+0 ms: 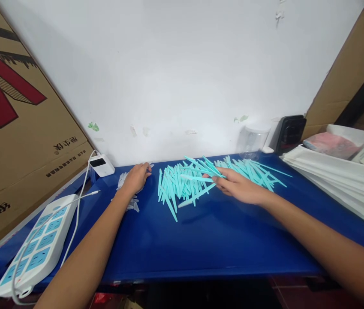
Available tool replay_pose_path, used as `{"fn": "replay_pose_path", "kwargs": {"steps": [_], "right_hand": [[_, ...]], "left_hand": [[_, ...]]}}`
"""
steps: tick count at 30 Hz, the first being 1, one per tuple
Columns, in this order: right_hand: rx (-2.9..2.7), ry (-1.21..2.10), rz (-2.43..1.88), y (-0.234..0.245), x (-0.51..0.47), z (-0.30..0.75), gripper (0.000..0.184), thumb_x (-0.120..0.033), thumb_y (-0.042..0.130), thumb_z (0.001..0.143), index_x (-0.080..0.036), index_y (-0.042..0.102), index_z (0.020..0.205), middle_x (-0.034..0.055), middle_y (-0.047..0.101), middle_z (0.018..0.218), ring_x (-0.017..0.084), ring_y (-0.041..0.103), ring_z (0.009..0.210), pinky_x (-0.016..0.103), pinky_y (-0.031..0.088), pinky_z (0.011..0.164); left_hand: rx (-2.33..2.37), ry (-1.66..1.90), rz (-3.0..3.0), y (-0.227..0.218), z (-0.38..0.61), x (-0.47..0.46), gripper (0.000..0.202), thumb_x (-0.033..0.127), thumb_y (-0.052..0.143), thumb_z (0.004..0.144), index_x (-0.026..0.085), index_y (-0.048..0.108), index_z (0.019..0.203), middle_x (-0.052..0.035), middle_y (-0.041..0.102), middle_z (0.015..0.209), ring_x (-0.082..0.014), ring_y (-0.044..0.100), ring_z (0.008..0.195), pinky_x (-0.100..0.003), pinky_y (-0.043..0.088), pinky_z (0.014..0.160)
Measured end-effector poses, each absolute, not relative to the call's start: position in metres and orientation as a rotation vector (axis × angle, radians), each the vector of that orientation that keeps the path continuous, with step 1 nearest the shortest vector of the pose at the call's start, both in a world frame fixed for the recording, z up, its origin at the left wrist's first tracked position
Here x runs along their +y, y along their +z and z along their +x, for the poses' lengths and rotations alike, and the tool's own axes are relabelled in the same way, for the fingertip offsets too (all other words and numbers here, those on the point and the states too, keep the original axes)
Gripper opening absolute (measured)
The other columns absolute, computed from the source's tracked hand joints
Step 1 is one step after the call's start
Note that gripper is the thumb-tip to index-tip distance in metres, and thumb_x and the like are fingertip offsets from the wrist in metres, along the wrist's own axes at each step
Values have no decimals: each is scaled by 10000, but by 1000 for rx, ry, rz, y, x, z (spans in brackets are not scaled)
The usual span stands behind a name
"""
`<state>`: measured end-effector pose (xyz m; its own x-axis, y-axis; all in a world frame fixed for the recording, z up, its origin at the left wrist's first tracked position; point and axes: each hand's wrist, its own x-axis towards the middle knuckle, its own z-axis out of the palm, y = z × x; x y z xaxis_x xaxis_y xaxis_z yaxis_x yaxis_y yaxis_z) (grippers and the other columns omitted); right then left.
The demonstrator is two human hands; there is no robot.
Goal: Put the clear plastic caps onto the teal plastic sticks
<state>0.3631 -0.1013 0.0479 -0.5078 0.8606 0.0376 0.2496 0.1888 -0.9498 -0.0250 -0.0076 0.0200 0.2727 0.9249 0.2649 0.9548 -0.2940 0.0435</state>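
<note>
Several turquoise plastic sticks (206, 166), long and tapered, fan out from my right hand (238, 184), which is closed around their near ends. Below and left of it, a pile of the same turquoise sticks (175, 184) lies on the blue table (201, 240). More turquoise sticks (262, 171) lie behind and right of that hand. My left hand (136, 178) rests over a heap of small whitish translucent plastic pieces (133, 205), its fingers curled together and pointing right. Whatever those fingertips pinch is too small to make out.
On the left are a white power strip (45, 240) with a cable, a small white device (102, 166) and a large cardboard box (24, 128). A clear jar (255, 139) and a black object (291, 133) stand by the wall. White stacked sheets (336, 180) occupy the right side.
</note>
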Motion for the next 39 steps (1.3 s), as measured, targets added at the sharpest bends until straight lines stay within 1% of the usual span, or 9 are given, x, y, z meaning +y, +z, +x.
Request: {"fn": "replay_pose_path", "kwargs": {"steps": [3, 7, 12, 15, 18, 21, 23, 30, 39], "right_hand": [[-1878, 1331, -1041, 49, -102, 363, 413, -532, 514, 1039, -179, 601, 1235, -62, 339, 700, 115, 284, 563, 253, 266, 494], [-1889, 1337, -1041, 46, -100, 364, 414, -538, 501, 1047, -188, 594, 1247, -64, 329, 699, 115, 286, 568, 250, 271, 504], [-1885, 1338, -1035, 43, -97, 367, 430, -549, 494, 1048, -193, 594, 1269, -61, 340, 694, 119, 291, 571, 254, 270, 512], [-1869, 1343, -1037, 43, -97, 367, 427, -545, 504, 1045, -190, 595, 1264, -59, 344, 699, 120, 287, 573, 259, 264, 514], [-1861, 1360, -1036, 45, -98, 366, 434, -545, 503, 1046, -186, 590, 1274, -61, 330, 697, 119, 281, 576, 262, 256, 517], [-1855, 1380, -1039, 48, -100, 366, 443, -542, 502, 1047, -182, 585, 1292, -66, 305, 686, 119, 269, 574, 265, 247, 519], [-1845, 1390, -1037, 49, -100, 365, 442, -537, 506, 1046, -179, 588, 1292, -69, 291, 680, 119, 263, 571, 267, 240, 519], [-1839, 1411, -1032, 49, -100, 365, 405, -517, 509, 1048, -190, 590, 1273, -61, 314, 695, 116, 271, 576, 266, 247, 528], [-1699, 1607, -954, 46, -99, 366, 332, -480, 574, 1030, -197, 592, 1202, -68, 321, 713, 94, 225, 562, 267, 181, 521]], "left_hand": [[-1825, -361, -2392, 22, -28, -8, 224, 286, 593, 971, 183, 636, 1165, -126, 715, 1076, -292, 643, 1024, -370, 462, 870], [-1951, -193, -2315, 25, -32, -8, 211, 368, 595, 975, 178, 680, 1009, -143, 725, 1070, -308, 653, 1014, -376, 459, 847], [-1929, -188, -2293, 27, -27, -10, 230, 333, 520, 1009, 178, 666, 920, -158, 731, 1049, -320, 652, 1040, -375, 452, 832], [-1899, -465, -2374, 29, -18, -13, 233, 337, 496, 1021, 180, 642, 928, -120, 726, 907, -277, 661, 894, -357, 451, 787], [-1905, -1007, -2600, 35, -3, -20, 324, 465, 496, 1023, 180, 643, 978, -37, 666, 737, -195, 596, 663, -314, 444, 680], [-1858, -1518, -2861, 41, 17, -31, 461, 592, 579, 961, 154, 705, 1035, -29, 651, 746, -159, 579, 656, -286, 466, 645], [-1831, -1722, -2944, 43, 29, -38, 491, 596, 663, 914, 144, 744, 1087, -50, 691, 817, -147, 589, 689, -280, 489, 666], [-1930, -2018, -2856, 41, 45, -52, 458, 474, 804, 847, 167, 799, 1187, -121, 794, 1100, -183, 686, 857, -314, 550, 803], [-1764, -2011, -2960, 46, 51, -60, 353, 422, 782, 881, 168, 798, 1126, -124, 805, 1082, -213, 748, 857, -317, 571, 755]]}}
